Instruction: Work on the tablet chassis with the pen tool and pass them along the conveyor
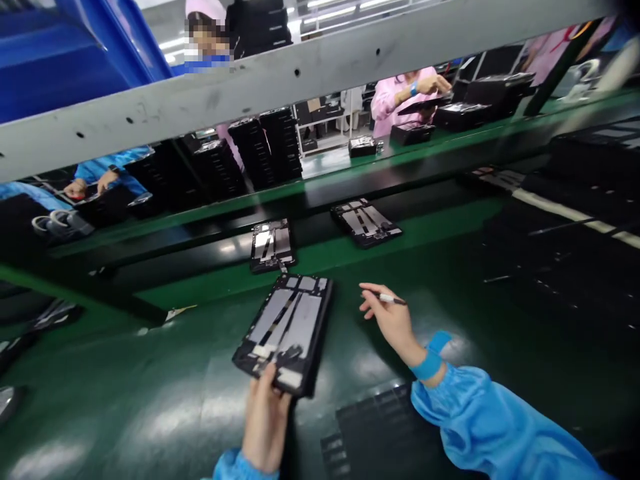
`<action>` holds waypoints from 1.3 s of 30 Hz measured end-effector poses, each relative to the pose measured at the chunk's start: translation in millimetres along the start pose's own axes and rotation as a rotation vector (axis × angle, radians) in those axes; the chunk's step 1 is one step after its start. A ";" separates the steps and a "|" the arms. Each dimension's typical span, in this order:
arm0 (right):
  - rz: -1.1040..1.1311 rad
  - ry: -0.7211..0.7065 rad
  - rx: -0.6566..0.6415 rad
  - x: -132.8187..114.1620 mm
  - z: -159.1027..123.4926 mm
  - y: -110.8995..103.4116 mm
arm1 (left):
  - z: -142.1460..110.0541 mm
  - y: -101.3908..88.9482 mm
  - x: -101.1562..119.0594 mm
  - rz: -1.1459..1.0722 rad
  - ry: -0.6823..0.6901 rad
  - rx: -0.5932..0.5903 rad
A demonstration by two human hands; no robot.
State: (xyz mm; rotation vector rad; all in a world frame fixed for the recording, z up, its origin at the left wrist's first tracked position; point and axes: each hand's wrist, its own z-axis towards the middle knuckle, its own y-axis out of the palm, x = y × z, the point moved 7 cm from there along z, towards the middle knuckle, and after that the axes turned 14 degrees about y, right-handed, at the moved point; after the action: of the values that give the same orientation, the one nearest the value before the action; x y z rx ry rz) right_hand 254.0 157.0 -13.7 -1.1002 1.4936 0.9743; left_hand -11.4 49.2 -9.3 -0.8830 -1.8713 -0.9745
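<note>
My left hand [265,417] grips the lower edge of an opened tablet [285,327], thumb on top. The tablet is tilted above the green bench, its inside facing up, with grey battery panels and dark ribbon strips between them. Apart from it, to the right, my right hand [390,317] is raised over the bench with fingers bent. A slim pen-like tool [393,299], white with a dark end, lies between its fingers; I cannot make out its exact kind. A blue strap [427,363] goes round the right wrist.
Two more opened tablets [273,245] [366,222] lie at the bench's back edge. A black slotted tray [375,433] rests in front of me. Black stacked trays [265,147] stand behind, under a grey metal beam [210,100]. Across, a person in pink [387,100] handles a dark panel.
</note>
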 end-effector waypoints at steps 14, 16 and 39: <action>-0.502 0.035 -0.252 15.3 -36.2 -43.2 | 32.2 29.1 12.6 1.081 0.702 -0.716; -0.597 0.048 -0.342 17.1 -42.7 -35.5 | 32.5 35.9 3.1 1.179 0.768 -0.782; -0.605 -0.330 -0.630 -18.6 -106.6 48.3 | -20.5 57.7 3.9 0.981 0.940 -0.851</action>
State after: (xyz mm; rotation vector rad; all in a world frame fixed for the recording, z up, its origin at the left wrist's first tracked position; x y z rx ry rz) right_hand 182.4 71.1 25.5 -1.6130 0.5191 1.1338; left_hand 42.7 58.2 18.0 -1.2925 -0.0938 -1.1862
